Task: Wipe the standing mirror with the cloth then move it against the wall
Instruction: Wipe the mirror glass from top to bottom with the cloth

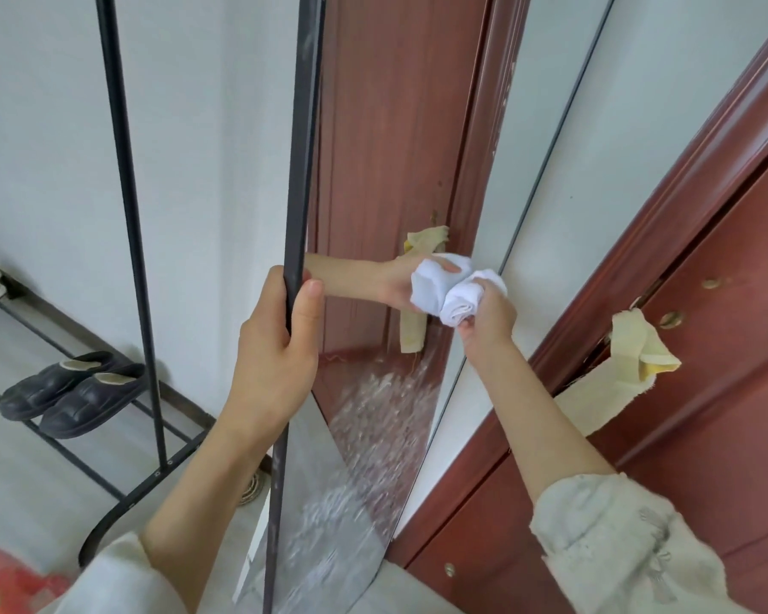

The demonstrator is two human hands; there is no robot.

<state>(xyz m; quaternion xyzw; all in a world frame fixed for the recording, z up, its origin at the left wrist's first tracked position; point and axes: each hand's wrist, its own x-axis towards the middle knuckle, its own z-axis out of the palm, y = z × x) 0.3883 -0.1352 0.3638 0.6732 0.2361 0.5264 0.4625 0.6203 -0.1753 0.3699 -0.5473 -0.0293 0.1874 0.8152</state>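
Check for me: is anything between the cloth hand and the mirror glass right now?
Nothing visible. The right hand grips the bunched white cloth right at the mirror glass, while the left hand holds the mirror's black frame edge. Streaky residue shows lower on the glass.

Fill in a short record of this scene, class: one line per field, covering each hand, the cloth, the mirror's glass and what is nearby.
left hand: grips the mirror frame
right hand: holds the cloth against the glass
cloth: white, bunched up
mirror glass: streaky smears on lower part
door: reddish-brown, right of mirror
shoes: dark pair on black rack, left
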